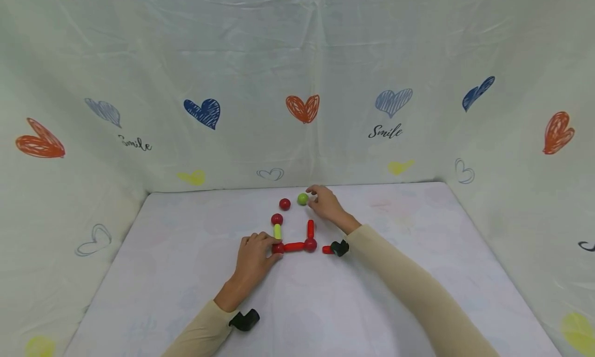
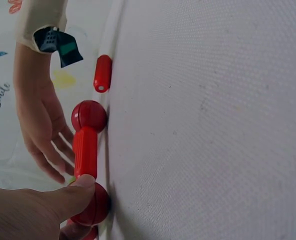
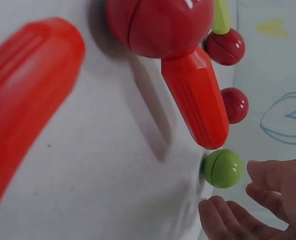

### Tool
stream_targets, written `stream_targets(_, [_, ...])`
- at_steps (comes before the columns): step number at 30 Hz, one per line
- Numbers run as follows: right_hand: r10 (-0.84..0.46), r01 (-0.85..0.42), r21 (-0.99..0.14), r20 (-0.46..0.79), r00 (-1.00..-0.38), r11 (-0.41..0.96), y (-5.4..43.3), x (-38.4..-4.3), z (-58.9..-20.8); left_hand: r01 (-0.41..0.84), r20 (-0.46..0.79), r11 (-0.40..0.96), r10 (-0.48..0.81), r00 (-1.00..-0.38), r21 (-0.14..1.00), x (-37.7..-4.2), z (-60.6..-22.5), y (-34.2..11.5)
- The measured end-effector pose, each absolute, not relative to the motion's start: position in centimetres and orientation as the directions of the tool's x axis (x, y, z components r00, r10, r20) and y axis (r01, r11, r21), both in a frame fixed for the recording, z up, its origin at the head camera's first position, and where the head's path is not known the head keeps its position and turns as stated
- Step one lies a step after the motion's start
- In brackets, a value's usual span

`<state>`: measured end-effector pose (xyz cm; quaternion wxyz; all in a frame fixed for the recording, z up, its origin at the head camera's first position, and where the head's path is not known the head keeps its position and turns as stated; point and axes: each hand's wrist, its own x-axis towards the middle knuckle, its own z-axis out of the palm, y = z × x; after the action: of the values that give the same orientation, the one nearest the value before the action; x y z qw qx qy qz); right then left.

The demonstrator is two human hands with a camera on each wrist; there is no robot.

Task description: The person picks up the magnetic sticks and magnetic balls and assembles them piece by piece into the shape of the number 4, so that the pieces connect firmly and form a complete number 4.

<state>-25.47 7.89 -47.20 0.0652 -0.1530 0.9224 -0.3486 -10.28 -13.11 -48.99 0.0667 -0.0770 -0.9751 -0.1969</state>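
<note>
Nearest you on the white table (image 1: 186,279), your left hand (image 1: 254,256) pinches the near-left ball (image 1: 278,248) of a three-sided frame between thumb and fingers. The left wrist view shows what the head view does not: your thumb tip lies where that ball meets the crossbar rod (image 1: 294,247). It also shows a small pale disc on the end of the loose red rod (image 2: 103,74), whose other end the head view hides behind the black device (image 1: 340,248) on your right wrist.

The frame's balls are glossy dark red; the right wrist view reveals a seam round the near-right ball (image 3: 160,25) and grooves along the bright red side rod (image 3: 195,100).

The crossbar's long axis runs left to right before you. The side rod points away from you, its far end free. Roughly parallel on the left, a yellow-green rod (image 1: 277,231) runs away to the far-left ball (image 1: 277,219). The loose rod lies roughly left to right.

Farther off sits a separate red ball (image 1: 285,204). To its right, your right hand (image 1: 326,203), fingers parted and holding nothing, is just beside a green ball (image 3: 223,168).
</note>
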Motion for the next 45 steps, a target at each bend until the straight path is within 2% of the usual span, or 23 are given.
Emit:
stream_targets(12, [-0.385, -0.264, -0.623, -0.066, -0.921, 0.737, 6.7, -26.3, -47.1, 0.184, 0.167, 0.906, 0.128, -0.978, 0.382, -10.4, -49.2, -13.2])
stream_targets(22, [-0.433, -0.322, -0.596, -0.048, -0.900, 0.736, 6.4, -26.6, -47.5, 0.172, 0.153, 0.908, 0.121, -0.981, 0.382, -10.5, -49.2, -13.1])
stream_targets(45, [-0.305, -0.096, -0.741, -0.152, -0.940, 0.664, 10.2, -23.8, -47.2, 0.156, 0.146, 0.915, 0.109, -0.983, 0.372, -10.5, -49.3, -13.0])
